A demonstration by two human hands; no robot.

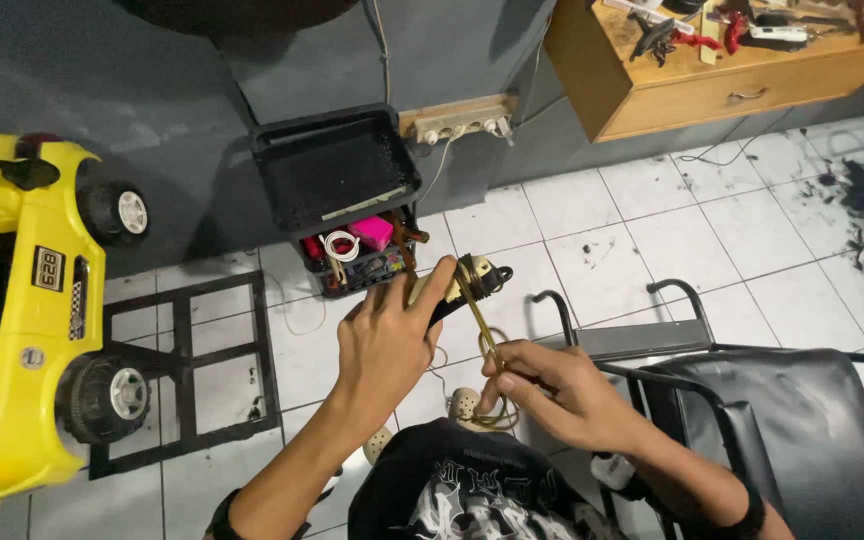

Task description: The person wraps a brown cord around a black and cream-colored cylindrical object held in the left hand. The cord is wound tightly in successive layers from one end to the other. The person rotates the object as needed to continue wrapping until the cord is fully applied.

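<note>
Right hand [562,390]: fingers pinch a tan cord [482,330] low, near the lap. Left hand [387,340]: closed round a black-and-cream hair clipper [467,280], its long axis slanting up-right; the cord runs taut between the hands. Beyond: black chair [802,420], white tiled floor [652,240], black tool cart [337,175], yellow toy car [22,320], wooden drawer [722,80].

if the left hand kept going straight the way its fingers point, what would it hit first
The left hand points up and right across the hair clipper it grips. Beyond that, probably bare white floor tile, then the grey wall; depth is hard to judge from this overhead view.
</note>
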